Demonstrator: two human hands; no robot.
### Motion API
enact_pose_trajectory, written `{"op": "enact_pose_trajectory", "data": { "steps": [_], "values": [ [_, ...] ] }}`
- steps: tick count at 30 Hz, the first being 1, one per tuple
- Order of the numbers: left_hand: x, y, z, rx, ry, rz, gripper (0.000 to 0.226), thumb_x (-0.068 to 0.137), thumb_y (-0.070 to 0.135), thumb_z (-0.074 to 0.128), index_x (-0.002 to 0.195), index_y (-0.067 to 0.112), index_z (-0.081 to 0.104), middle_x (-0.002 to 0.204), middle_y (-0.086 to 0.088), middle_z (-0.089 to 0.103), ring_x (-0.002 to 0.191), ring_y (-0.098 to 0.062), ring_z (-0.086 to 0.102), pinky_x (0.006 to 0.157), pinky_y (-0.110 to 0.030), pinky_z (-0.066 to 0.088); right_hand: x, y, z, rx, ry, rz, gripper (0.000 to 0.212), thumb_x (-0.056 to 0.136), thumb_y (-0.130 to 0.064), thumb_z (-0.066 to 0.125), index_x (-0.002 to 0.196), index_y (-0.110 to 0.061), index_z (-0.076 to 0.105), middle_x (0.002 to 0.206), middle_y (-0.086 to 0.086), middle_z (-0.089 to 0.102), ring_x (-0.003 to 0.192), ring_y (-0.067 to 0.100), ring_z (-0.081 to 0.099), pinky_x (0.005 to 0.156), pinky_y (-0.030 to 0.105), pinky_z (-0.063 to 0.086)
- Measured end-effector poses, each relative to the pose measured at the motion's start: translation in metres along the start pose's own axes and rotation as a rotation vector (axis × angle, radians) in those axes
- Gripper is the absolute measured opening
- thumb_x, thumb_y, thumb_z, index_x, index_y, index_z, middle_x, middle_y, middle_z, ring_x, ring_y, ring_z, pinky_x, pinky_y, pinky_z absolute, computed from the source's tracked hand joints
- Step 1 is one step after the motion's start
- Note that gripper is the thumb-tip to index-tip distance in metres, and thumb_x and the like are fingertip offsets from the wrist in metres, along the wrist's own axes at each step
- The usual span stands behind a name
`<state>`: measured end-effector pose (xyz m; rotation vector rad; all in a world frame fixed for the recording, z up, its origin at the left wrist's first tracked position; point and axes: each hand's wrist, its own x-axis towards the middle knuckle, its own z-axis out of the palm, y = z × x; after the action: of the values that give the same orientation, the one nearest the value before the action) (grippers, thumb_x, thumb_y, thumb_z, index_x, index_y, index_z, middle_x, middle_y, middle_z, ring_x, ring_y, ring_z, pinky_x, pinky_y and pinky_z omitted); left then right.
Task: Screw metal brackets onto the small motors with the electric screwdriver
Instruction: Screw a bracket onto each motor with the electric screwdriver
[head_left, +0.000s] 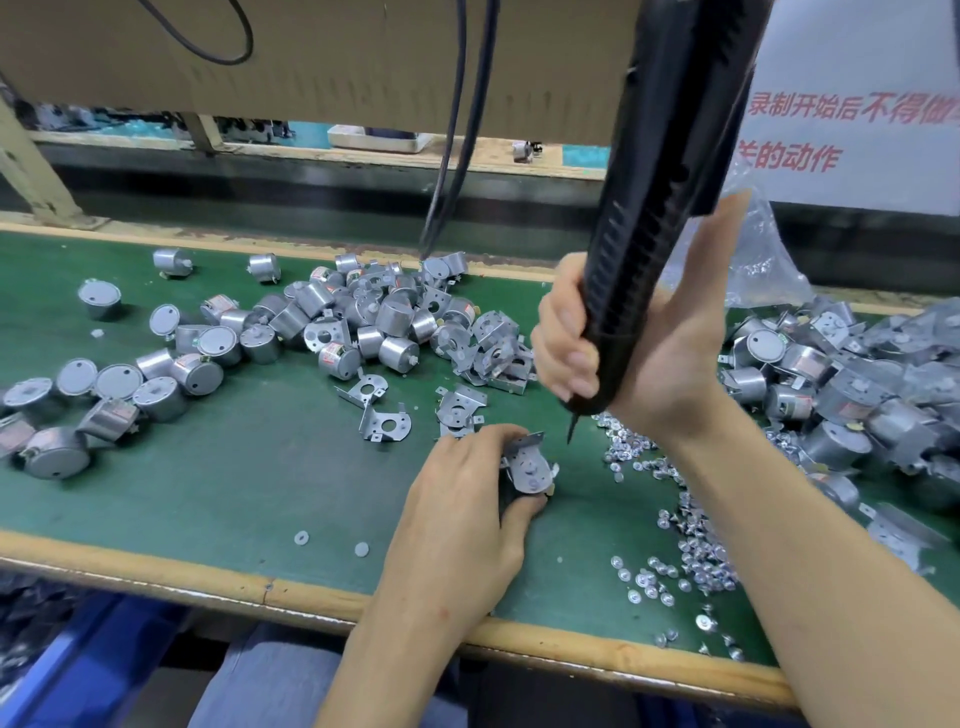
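- Motor with a bracket on top sits on the table near the front edge, with the left hand curled round it.
- Screws lie scattered just to its right.
- Screwdriver is gripped in the right hand, fingers wrapped round the barrel. Its bit hangs just above and right of the bracket, not touching, so this unit looks not yet fastened.
- Loose brackets lie beyond the motor, unused.
- Bare motors heaped far left look like work remaining. The right heap seems bracketed, probably finished.
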<state>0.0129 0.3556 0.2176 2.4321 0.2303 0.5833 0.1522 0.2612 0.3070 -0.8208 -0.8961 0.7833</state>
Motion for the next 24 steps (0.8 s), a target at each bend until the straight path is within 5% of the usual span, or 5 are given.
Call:
{"op": "enact_pose_trajectory", "data": {
  "steps": [5, 9, 16, 24],
  "values": [
    [-0.001, 0.001, -0.002, -0.047, -0.053, -0.016, 0.04, 0.088, 0.051, 0.061, 0.124, 0.035, 0.051, 0.111, 0.028, 0.054, 0.109, 0.001, 0.048, 0.091, -0.02, 0.042, 0.003, 0.005, -0.025, -0.187, 0.276, -0.017, 0.092, 0.082, -0.087, 0.001, 0.063, -0.012, 0.051, 0.05, 0.002, 0.045, 0.042, 0.017, 0.037, 0.049, 0.029, 0.031],
    [-0.002, 0.004, -0.002, -0.073, -0.044, -0.047, 0.033, 0.095, 0.051, 0.042, 0.124, 0.038, 0.048, 0.109, 0.03, 0.05, 0.109, 0.002, 0.046, 0.093, -0.024, 0.042, 0.007, 0.015, -0.033, -0.266, 0.297, -0.027, 0.083, 0.061, -0.097, 0.034, 0.065, -0.017, 0.056, 0.053, -0.001, 0.048, 0.044, 0.017, 0.041, 0.05, 0.028, 0.033],
    [0.0, 0.005, -0.002, -0.05, -0.016, -0.075, 0.023, 0.095, 0.04, 0.05, 0.117, 0.038, 0.052, 0.097, 0.032, 0.051, 0.091, 0.0, 0.046, 0.077, -0.017, 0.035, 0.011, 0.025, -0.043, -0.364, 0.436, -0.092, 0.092, 0.055, -0.102, 0.037, 0.07, -0.013, 0.053, 0.055, 0.003, 0.048, 0.046, 0.02, 0.042, 0.051, 0.028, 0.039],
    [-0.001, 0.006, -0.003, -0.053, -0.037, -0.067, 0.026, 0.091, 0.048, 0.056, 0.114, 0.036, 0.054, 0.101, 0.025, 0.057, 0.096, -0.002, 0.049, 0.082, -0.021, 0.04, 0.013, 0.031, -0.049, -0.437, 0.489, -0.089, 0.091, 0.055, -0.106, 0.032, 0.066, -0.018, 0.056, 0.054, 0.003, 0.051, 0.046, 0.022, 0.046, 0.053, 0.029, 0.043]
  ]
}}
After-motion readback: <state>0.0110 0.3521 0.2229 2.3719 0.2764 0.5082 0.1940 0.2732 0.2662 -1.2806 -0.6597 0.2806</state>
